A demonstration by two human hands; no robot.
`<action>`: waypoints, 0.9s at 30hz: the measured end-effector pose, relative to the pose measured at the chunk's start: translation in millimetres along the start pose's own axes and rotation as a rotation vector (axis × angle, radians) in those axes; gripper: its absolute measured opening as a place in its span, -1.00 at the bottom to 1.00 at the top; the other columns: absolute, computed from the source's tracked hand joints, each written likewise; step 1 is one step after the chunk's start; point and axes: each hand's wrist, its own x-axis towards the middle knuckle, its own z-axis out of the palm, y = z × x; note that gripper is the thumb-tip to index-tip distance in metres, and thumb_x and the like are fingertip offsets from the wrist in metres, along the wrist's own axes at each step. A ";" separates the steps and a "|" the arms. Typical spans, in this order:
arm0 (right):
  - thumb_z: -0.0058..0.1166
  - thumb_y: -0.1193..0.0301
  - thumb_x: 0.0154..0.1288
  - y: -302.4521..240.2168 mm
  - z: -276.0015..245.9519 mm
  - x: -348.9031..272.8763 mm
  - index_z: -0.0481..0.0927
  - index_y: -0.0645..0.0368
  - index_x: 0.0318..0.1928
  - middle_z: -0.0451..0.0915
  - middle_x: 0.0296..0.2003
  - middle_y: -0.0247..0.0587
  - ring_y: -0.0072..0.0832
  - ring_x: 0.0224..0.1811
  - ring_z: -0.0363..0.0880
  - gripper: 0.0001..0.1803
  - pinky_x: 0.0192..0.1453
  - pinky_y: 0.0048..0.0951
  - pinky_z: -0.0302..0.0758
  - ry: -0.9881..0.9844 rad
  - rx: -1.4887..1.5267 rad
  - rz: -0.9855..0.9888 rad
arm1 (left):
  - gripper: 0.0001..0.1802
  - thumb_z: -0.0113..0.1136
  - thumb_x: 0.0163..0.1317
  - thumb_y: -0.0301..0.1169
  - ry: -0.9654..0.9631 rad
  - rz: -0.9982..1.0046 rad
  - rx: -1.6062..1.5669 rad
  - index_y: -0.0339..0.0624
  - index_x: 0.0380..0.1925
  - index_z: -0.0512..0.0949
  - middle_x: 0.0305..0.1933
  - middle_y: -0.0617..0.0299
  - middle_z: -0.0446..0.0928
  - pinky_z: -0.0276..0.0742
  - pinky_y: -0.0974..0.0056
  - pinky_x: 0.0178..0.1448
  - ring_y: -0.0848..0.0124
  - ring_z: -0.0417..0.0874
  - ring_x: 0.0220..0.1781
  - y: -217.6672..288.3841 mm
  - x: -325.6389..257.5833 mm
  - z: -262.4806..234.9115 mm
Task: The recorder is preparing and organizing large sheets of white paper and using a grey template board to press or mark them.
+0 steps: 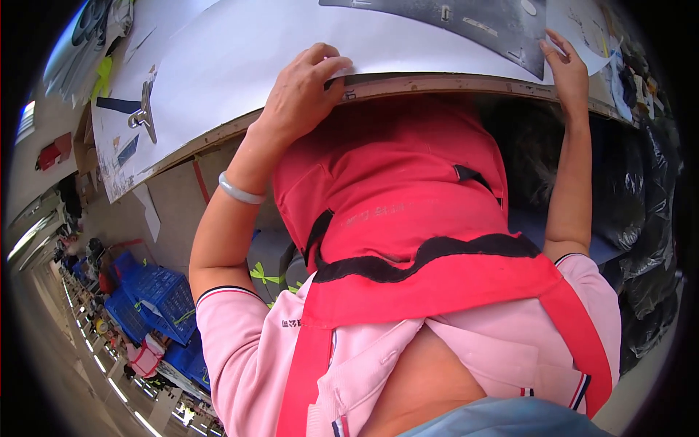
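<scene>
A large white sheet [218, 65] covers the worktable in front of me. On its far right part lies a dark grey flat panel [480, 29] with slots and holes, cut off by the top of the view. My left hand [309, 87] is at the table's front edge, fingers curled in, with a small whitish bit at the fingertips that I cannot make out. At the panel's right edge, my right hand [568, 65] rests with fingers stretched and slightly apart, the fingertips touching or very near the edge.
On the table's left end sits a metal clip [143, 114] beside a dark strip [118, 105]. The wooden table edge [429, 85] runs close against my red apron [415, 167]. Blue crates [156, 298] stand on the floor at left; black plastic bags [641, 218] are at right.
</scene>
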 end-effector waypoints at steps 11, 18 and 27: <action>0.19 0.32 0.42 -2.2 -4.1 14.0 0.56 0.09 0.28 0.55 0.17 -0.13 -0.46 0.17 0.54 -0.55 0.21 -0.45 0.56 0.020 0.220 0.187 | -0.44 0.28 0.08 -0.55 0.017 0.117 0.188 -0.04 0.16 0.54 0.34 0.11 0.41 0.42 0.08 0.38 0.06 0.39 0.39 13.7 24.7 16.5; 0.25 0.34 0.37 -15.0 -8.0 23.0 0.53 0.25 0.25 0.57 0.09 -0.06 -0.41 0.03 0.61 -0.51 0.05 -0.43 0.68 0.071 0.426 0.295 | -0.40 0.20 0.05 -0.57 -0.006 0.155 0.202 -0.11 0.19 0.50 0.41 -0.12 0.34 0.14 -0.05 0.54 -0.06 0.25 0.51 27.9 62.4 52.6; 0.36 0.16 0.30 -1.3 5.9 77.0 0.56 0.30 0.15 0.69 -0.13 -0.21 -0.54 -0.07 0.68 -0.43 -0.02 -0.54 0.66 -0.146 0.667 0.542 | -0.44 0.14 0.10 -0.58 -0.019 0.145 0.225 -0.13 0.18 0.50 0.38 -0.14 0.38 0.15 -0.06 0.52 -0.06 0.31 0.47 30.1 61.3 52.8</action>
